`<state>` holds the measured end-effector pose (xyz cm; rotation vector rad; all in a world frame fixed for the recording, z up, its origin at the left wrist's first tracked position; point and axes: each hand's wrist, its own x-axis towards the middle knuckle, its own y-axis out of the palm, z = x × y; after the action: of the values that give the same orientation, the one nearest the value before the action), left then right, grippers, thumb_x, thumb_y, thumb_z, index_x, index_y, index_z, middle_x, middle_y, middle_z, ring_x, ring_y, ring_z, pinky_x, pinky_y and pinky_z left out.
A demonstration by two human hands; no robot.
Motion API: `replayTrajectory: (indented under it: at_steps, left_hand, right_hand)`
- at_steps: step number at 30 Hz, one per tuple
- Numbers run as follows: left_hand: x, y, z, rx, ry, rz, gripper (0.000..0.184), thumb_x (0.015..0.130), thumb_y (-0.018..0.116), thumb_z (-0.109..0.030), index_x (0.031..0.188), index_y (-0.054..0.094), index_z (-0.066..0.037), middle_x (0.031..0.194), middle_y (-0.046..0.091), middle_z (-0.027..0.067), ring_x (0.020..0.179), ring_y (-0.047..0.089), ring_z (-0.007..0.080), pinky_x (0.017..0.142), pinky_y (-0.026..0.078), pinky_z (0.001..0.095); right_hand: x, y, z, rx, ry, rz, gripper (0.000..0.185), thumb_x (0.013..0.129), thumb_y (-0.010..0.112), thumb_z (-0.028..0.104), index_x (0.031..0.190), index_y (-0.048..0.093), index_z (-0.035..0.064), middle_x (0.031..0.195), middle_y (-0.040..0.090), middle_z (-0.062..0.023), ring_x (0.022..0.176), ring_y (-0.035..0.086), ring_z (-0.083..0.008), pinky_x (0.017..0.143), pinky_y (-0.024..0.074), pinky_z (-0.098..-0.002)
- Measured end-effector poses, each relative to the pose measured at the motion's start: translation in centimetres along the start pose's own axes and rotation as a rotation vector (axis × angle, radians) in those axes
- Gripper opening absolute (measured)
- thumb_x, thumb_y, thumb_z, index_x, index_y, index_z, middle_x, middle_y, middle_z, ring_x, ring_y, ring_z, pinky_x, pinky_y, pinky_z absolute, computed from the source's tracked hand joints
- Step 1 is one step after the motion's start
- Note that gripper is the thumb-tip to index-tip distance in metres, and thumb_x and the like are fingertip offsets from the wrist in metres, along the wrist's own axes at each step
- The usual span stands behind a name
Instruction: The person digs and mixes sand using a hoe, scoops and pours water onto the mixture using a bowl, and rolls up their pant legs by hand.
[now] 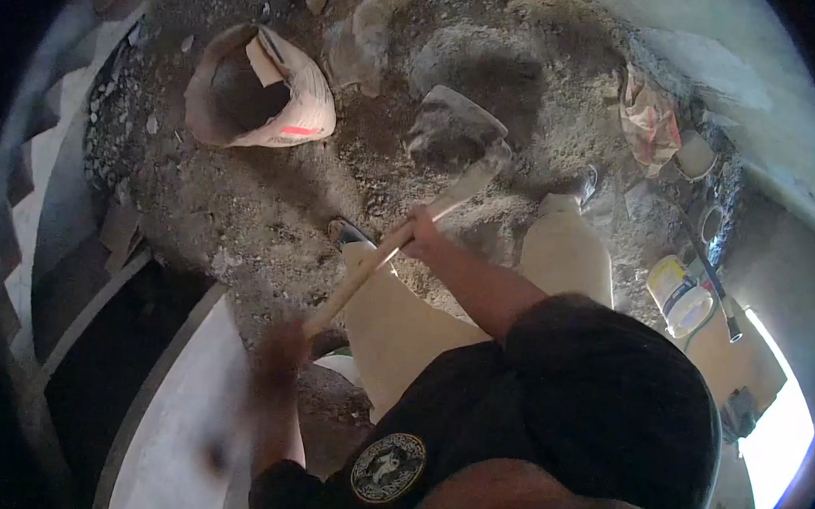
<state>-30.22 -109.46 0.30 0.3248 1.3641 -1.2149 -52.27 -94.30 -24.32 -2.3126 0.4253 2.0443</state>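
Observation:
A long-handled shovel (360,280) slants across the middle of the head view, its blade among grey, loose material at the upper centre. My right hand (420,233) is closed round the middle of the wooden handle. At the handle's lower-left end, my left hand (281,347) grips the wood; this hand is blurred and its separate fingers do not show. Dusty material (446,137) lies on and around the blade, partly in shadow.
An open sack (309,111) stands at the upper left. To the right are a crumpled bag (649,124), a white and yellow bucket (677,292) and a hose (702,256). My legs stand astride on rubble. Pale curved edges (178,408) run along the lower left.

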Motion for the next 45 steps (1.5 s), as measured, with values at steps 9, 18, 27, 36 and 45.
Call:
replayTrajectory:
  at_steps: [9,18,27,36,45]
  left_hand:
    - [2.6,-6.3,-21.9,-0.242,0.63,-0.094,0.037,0.076,0.058,-0.029,0.102,0.059,-0.002,0.092,0.062,0.0182,0.087,0.06,0.0342,0.076,0.047,0.0457]
    - [-9.6,-22.5,-33.6,-0.872,1.061,0.269,0.05,0.085,0.055,-0.035,0.124,0.046,-0.006,0.108,0.058,0.0166,0.099,0.056,0.025,0.086,0.044,0.0361]
    - [-13.6,-22.0,-25.7,-0.873,0.737,0.122,0.04,0.084,0.057,-0.027,0.115,0.054,-0.003,0.104,0.06,0.0132,0.097,0.057,0.0236,0.085,0.044,0.0367]
    - [-12.9,-14.9,-0.8,-1.363,0.934,-0.119,0.042,0.083,0.057,-0.038,0.104,0.058,-0.001,0.104,0.058,0.0156,0.1,0.055,0.0249,0.089,0.042,0.0403]
    - [4.0,6.5,18.3,0.187,0.757,0.209,0.042,0.088,0.044,-0.036,0.108,0.059,-0.002,0.112,0.058,0.0161,0.103,0.055,0.0326,0.09,0.041,0.0412]
  right_hand:
    - [-14.2,-7.4,22.8,-0.096,-0.528,0.148,0.014,0.082,0.056,0.017,0.083,0.052,0.0035,0.073,0.056,-0.0114,0.065,0.056,-0.0234,0.059,0.0477,-0.0365]
    - [-31.7,-23.9,50.8,-1.709,-0.853,-0.405,0.024,0.079,0.054,0.024,0.078,0.058,0.001,0.068,0.059,-0.007,0.06,0.057,-0.0158,0.058,0.0485,-0.0331]
    - [-20.7,-41.5,56.3,-2.252,-0.833,-0.749,0.02,0.078,0.051,0.02,0.088,0.061,0.0065,0.083,0.064,-0.0135,0.081,0.064,-0.0252,0.062,0.0512,-0.038]
    - [-39.6,-40.0,26.1,-2.221,-1.663,-1.782,0.037,0.079,0.05,0.025,0.112,0.054,0.0095,0.096,0.059,-0.0188,0.085,0.061,-0.0313,0.082,0.0427,-0.0434]
    - [-37.1,-48.1,-26.1,-1.535,-0.443,-0.627,0.013,0.079,0.051,0.015,0.074,0.059,0.0053,0.06,0.054,-0.0072,0.051,0.052,-0.0202,0.047,0.0418,-0.037]
